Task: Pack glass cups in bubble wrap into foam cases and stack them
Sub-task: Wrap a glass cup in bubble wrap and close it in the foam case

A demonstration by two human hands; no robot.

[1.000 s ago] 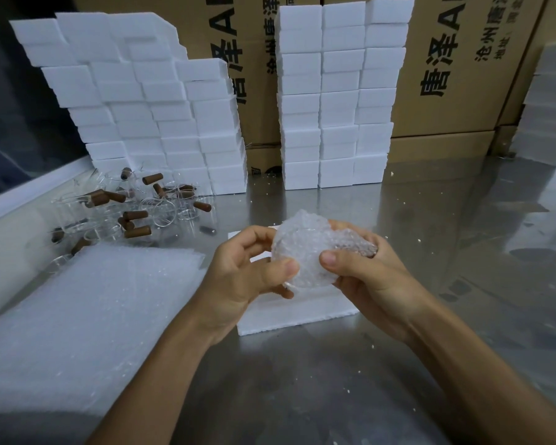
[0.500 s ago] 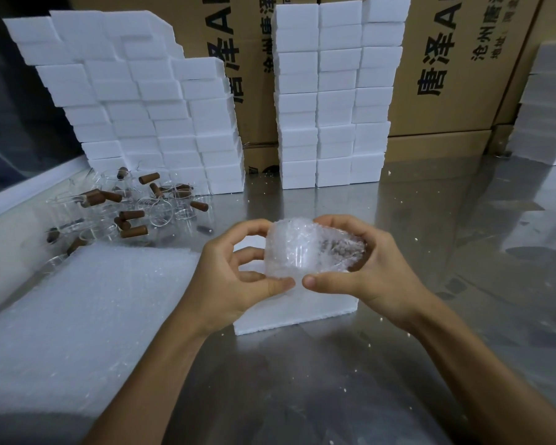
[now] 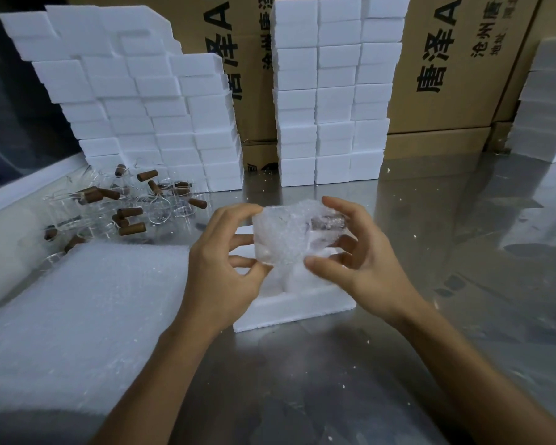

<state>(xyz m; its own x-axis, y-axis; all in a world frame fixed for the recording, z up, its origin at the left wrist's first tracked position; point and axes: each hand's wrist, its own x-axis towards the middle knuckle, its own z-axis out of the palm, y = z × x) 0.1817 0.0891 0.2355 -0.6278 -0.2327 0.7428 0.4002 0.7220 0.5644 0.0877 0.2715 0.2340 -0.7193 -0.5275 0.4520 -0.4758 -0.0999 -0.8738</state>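
A bubble-wrapped glass cup (image 3: 289, 237) is held at the centre of the frame between both hands, just above an open foam case (image 3: 297, 305) that lies on the steel table (image 3: 430, 284). The left hand (image 3: 220, 268) is curled round the bundle's left side, with the thumb pressed to its lower edge and the index finger arched over its top. The right hand (image 3: 363, 263) is curled round the right side, thumb under and fingers over the upper right, where clear glass can be glimpsed through the wrap. The cup's outline is blurred by the wrap, and which way it faces cannot be told. Much of the case's hollow is hidden by the hands and the bundle; only its near wall and part of the inside are shown.

At the left of the frame a stack of bubble wrap sheets (image 3: 77, 316) is laid flat, cut off by the left edge. Behind it, a heap of unwrapped glass cups (image 3: 154, 210) with brown handles (image 3: 132, 229) is seen; the clear bodies are hard to separate from one another. Stacked foam cases (image 3: 148, 107) are ranged at the upper left and another block of them (image 3: 334, 91) at upper centre, with cardboard boxes (image 3: 446, 75) behind, their printing cut off by the frame.
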